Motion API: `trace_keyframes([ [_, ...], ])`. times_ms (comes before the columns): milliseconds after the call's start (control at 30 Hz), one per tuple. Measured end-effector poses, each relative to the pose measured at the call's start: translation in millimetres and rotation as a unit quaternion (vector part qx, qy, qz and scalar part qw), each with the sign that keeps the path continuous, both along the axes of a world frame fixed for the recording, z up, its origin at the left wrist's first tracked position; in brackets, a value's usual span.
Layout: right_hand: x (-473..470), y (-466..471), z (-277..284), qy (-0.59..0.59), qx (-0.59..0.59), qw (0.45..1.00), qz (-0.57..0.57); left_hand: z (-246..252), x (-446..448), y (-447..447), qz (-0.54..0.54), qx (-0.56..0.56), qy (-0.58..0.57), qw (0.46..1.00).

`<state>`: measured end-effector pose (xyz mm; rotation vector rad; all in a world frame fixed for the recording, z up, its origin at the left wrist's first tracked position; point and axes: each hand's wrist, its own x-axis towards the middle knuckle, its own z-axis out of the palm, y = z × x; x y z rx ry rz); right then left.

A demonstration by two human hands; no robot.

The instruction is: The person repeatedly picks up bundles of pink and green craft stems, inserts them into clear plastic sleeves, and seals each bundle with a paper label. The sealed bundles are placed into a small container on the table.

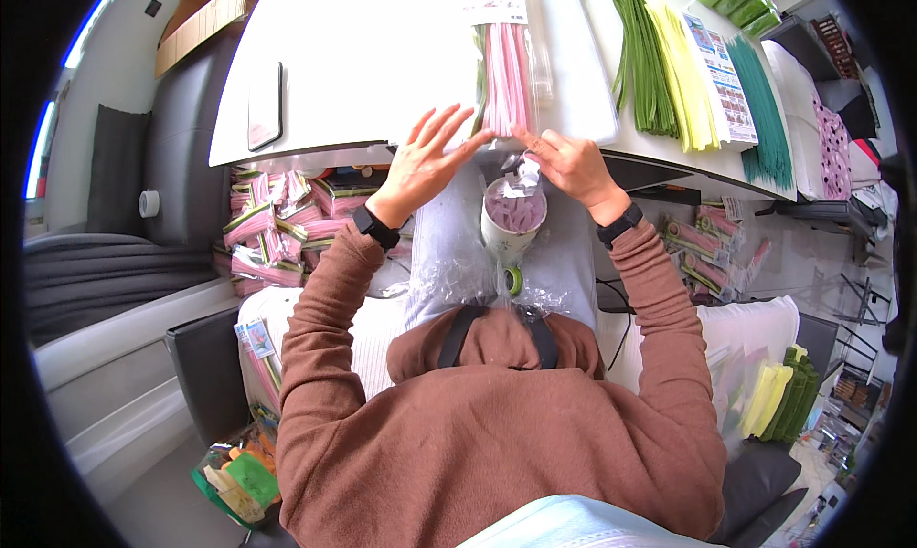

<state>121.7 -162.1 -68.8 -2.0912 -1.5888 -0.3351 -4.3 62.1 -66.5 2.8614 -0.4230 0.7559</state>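
Observation:
A bundle of pink and green stems, apparently pipe cleaners, in a clear plastic bag [507,82] lies on the white table, its near end at the front edge. My left hand [430,158] is spread, its fingertips beside the bag's near end. My right hand [571,163] is bent at the other side, index finger reaching to that end; whether it pinches the plastic is unclear. Below, between my legs, stands a white bucket [509,240] with pale strips inside and white pieces at its rim. A green tape roll [513,281] lies against it.
A phone [266,108] lies at the table's left. Green [642,68], yellow [685,82] and teal stem bundles [761,111] lie on the right. Flat clear bags [584,68] are beside the pink bundle. Packed pink bundles [269,226] are piled below left. A black cable [628,326] hangs by my right arm.

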Motion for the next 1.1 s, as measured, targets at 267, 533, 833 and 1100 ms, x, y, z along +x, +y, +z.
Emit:
trace_keyframes([
  [267, -2.8, -8.6, -15.1, 0.264, 0.126, 0.956, 0.021, -8.5, 6.7, -5.2, -0.089, -0.22, 0.007, 0.971],
  [533, -28.0, -17.2, -26.7, 0.691, 0.24, 0.681, -0.026, -6.1, -1.2, -22.4, -0.004, -0.462, 0.116, 0.879],
  [833, -38.4, -6.9, -27.0, 0.76, 0.291, 0.569, -0.119, -16.4, 2.8, -40.4, 0.115, -0.632, 0.138, 0.754],
  [1100, -40.8, 4.7, -23.5, 0.694, 0.288, 0.618, -0.233, -24.4, 8.0, -47.4, 0.178, -0.619, 0.133, 0.753],
])
